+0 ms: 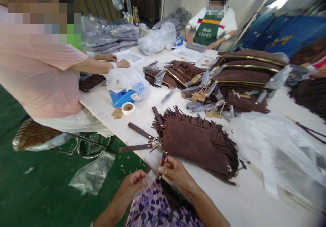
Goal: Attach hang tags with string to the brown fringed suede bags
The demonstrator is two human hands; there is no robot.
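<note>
Close to my lap at the table's edge, my left hand [136, 184] is closed on a small clear plastic sleeve [152, 177]. My right hand [175, 172] pinches a dark brown tassel pull [163, 159] beside the sleeve. That pull hangs by the end of a brown suede pouch [193, 142] with fringe along its far and right edges. Brown wrist straps [140, 131] stick out to the left from the pouch's metal rings. Whether the tassel's tip is inside the sleeve, I cannot tell.
Brown bags [247, 70] with gold zips are piled at the back right. Clear plastic bags [277, 145] lie on the right. A tape roll [128, 108] stands by a blue box [123, 98]. One co-worker [43, 74] sits left, another [211, 30] across the table.
</note>
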